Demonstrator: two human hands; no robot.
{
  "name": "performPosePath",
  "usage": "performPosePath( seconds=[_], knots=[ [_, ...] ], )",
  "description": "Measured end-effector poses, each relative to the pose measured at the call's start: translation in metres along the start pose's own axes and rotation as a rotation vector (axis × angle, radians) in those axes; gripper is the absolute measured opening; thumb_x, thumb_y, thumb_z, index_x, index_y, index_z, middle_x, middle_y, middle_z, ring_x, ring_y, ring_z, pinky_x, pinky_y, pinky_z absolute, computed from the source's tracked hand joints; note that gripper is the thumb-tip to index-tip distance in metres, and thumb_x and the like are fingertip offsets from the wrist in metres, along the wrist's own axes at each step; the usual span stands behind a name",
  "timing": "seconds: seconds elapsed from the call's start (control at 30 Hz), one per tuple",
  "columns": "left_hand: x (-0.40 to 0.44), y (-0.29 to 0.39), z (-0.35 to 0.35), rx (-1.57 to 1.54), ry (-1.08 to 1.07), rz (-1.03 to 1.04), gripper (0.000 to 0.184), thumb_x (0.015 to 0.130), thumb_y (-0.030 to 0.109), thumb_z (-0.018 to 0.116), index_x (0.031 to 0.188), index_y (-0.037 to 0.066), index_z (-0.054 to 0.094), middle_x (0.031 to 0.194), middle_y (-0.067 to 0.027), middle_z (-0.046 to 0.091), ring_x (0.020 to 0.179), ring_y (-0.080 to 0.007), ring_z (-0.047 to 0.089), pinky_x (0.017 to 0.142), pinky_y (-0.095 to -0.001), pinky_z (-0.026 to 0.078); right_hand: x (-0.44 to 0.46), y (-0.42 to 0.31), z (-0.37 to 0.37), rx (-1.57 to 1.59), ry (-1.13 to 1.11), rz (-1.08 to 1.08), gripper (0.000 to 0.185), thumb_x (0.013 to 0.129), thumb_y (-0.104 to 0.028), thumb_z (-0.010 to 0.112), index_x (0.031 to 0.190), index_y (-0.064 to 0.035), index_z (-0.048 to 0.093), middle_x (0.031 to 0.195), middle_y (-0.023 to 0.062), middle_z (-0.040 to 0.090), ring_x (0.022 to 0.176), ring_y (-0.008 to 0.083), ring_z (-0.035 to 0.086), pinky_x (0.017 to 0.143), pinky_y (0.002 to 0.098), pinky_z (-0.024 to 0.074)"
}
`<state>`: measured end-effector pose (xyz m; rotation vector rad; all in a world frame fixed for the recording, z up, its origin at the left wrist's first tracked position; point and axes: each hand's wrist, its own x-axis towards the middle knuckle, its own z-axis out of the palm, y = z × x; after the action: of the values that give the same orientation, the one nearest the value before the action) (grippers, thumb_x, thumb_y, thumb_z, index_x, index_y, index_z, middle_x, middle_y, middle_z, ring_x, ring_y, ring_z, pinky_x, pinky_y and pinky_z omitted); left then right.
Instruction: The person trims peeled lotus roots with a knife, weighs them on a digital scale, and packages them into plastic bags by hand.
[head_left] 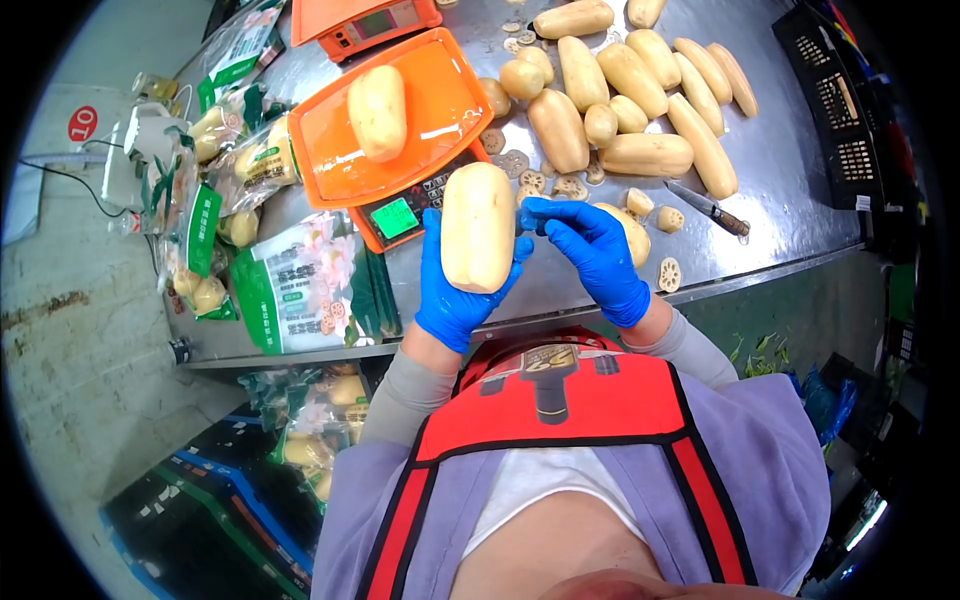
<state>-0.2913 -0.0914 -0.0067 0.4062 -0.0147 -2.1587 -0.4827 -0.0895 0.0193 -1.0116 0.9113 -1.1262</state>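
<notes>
The left hand (447,292) grips a peeled root (478,228), long axis from 12 to 6 o'clock; the right hand (600,262) is near its 3 o'clock side, grip unclear.

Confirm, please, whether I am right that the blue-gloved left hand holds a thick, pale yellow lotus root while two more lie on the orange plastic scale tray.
Not quite: the head view shows only one pale yellow lotus root on the orange plastic scale tray; the blue-gloved left hand does hold a thick root.
</notes>
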Motion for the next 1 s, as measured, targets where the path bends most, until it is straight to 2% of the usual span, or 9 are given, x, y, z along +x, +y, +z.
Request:
performPosePath(
  seconds=[0.1, 0.13, 0.2, 0.33, 0.43, 0.5, 0.57, 0.73, 1.0],
  knots=[
    [0.000, -0.002, 0.009, -0.280, -0.039, -0.084, 0.076, 0.086, 0.067, 0.035, 0.140, 0.013, 0.034, 0.131, -0.0200, 0.047, 0.110, -0.0435, 0.052, 0.084, -0.0535, 0.049, 0.002, 0.002, -0.001, -0.002, -0.018, -0.030, 0.024, 0.090, -0.003, 0.052, 0.112, 0.0007, 0.061, 0.115, 0.0105, 0.062, 0.105, 0.0159, 0.057, 0.094, 0.0296, 0.0431],
    [-0.001, -0.008, 0.023, 0.173, 0.073, 0.095, 0.061, 0.084, 0.041, 0.051, 0.133, 0.006, 0.037, 0.120, -0.0166, 0.054, 0.105, -0.0335, 0.055, 0.086, -0.0459, 0.049, 0.002, 0.002, -0.002, -0.002, -0.018, -0.029, 0.024, 0.090, -0.003, 0.052, 0.112, 0.0007, 0.061, 0.115, 0.0105, 0.062, 0.105, 0.0159, 0.057, 0.094, 0.0296, 0.0431],
    [-0.005, -0.007, 0.042, 0.626, 0.187, 0.275, 0.053, 0.082, 0.015, 0.066, 0.126, 0.000, 0.041, 0.109, -0.0131, 0.062, 0.101, -0.0234, 0.059, 0.088, -0.0382, 0.048, 0.003, 0.002, -0.003, 0.018, -0.029, -0.005, 0.024, 0.090, -0.003, 0.053, 0.113, 0.0005, 0.060, 0.114, 0.0103, 0.062, 0.105, 0.0160, 0.058, 0.094, 0.0294, 0.0432],
    [-0.010, 0.040, 0.038, -0.008, 0.106, 0.317, 0.054, 0.088, 0.026, 0.058, 0.133, 0.003, 0.039, 0.126, -0.0140, 0.053, 0.112, -0.0265, 0.054, 0.092, -0.0433, 0.046, 0.003, 0.001, -0.011, -0.036, 0.001, -0.003, 0.025, 0.090, -0.003, 0.053, 0.114, 0.0006, 0.060, 0.114, 0.0099, 0.062, 0.105, 0.0156, 0.058, 0.094, 0.0292, 0.0433],
    [0.002, 0.100, 0.040, 1.115, 0.508, 0.984, 0.068, 0.084, 0.020, 0.065, 0.140, 0.004, 0.030, 0.133, -0.0147, 0.044, 0.118, -0.0250, 0.049, 0.099, -0.0408, 0.040, 0.002, 0.001, -0.023, 0.005, 0.061, 0.044, 0.026, 0.090, -0.004, 0.053, 0.115, 0.0015, 0.059, 0.114, 0.0095, 0.062, 0.104, 0.0157, 0.058, 0.093, 0.0292, 0.0438],
    [0.020, 0.146, 0.026, 1.573, 0.616, 1.243, 0.083, 0.078, 0.018, 0.072, 0.143, 0.001, 0.023, 0.136, -0.0162, 0.040, 0.119, -0.0239, 0.046, 0.099, -0.0362, 0.039, 0.000, 0.003, -0.030, -0.062, 0.079, 0.062, 0.026, 0.090, -0.005, 0.054, 0.115, 0.0023, 0.058, 0.114, 0.0096, 0.062, 0.104, 0.0164, 0.059, 0.092, 0.0291, 0.0447],
    [0.037, 0.176, 0.012, 1.510, 0.650, 1.198, 0.087, 0.076, 0.022, 0.073, 0.143, 0.000, 0.022, 0.137, -0.0198, 0.039, 0.122, -0.0262, 0.044, 0.102, -0.0343, 0.035, -0.002, 0.004, -0.034, -0.044, 0.077, 0.068, 0.026, 0.090, -0.006, 0.054, 0.115, 0.0024, 0.058, 0.114, 0.0098, 0.062, 0.103, 0.0167, 0.059, 0.091, 0.0291, 0.0451],
    [0.070, 0.208, -0.025, 1.959, 0.861, 0.887, 0.092, 0.079, 0.049, 0.064, 0.141, -0.004, 0.023, 0.132, -0.0283, 0.043, 0.122, -0.0372, 0.046, 0.100, -0.0376, 0.037, -0.009, 0.013, -0.042, -0.036, 0.096, 0.103, 0.026, 0.091, -0.006, 0.052, 0.114, 0.0024, 0.059, 0.115, 0.0101, 0.061, 0.101, 0.0170, 0.060, 0.090, 0.0293, 0.0460],
    [0.072, 0.210, -0.020, 1.682, 0.795, 0.690, 0.088, 0.085, 0.058, 0.051, 0.143, -0.001, 0.020, 0.140, -0.0235, 0.037, 0.129, -0.0336, 0.039, 0.103, -0.0364, 0.033, -0.014, 0.013, -0.064, -0.214, 0.168, 0.104, 0.028, 0.091, -0.011, 0.052, 0.115, 0.0005, 0.060, 0.107, 0.0088, 0.064, 0.097, 0.0157, 0.060, 0.086, 0.0281, 0.0460]
  ],
)
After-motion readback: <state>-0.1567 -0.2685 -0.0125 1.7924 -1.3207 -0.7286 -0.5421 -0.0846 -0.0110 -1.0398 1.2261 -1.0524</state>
